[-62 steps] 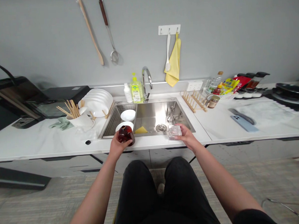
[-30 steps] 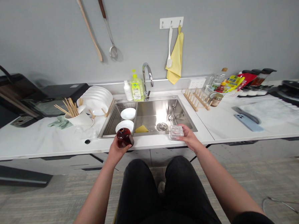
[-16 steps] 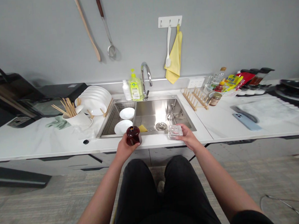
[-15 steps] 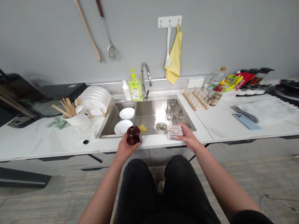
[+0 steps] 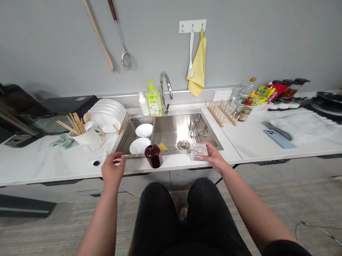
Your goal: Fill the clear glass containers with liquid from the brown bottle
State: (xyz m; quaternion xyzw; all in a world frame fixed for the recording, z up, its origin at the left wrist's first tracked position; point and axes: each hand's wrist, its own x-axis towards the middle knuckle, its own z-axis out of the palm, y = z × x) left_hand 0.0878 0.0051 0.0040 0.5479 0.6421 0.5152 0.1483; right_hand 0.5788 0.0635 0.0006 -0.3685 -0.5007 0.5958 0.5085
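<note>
Standing upright on the bench (image 5: 46,161) just in front of the stainless sink (image 5: 174,131), a dark red glass jar (image 5: 153,156) points its short neck straight up (long axis vertical). The left hand (image 5: 113,171), open with fingers loosely spread, holds nothing and hovers near the jar, not touching. The right hand (image 5: 214,157) has curled around a clear square glass container (image 5: 199,151) at the sink's front rim.
</note>
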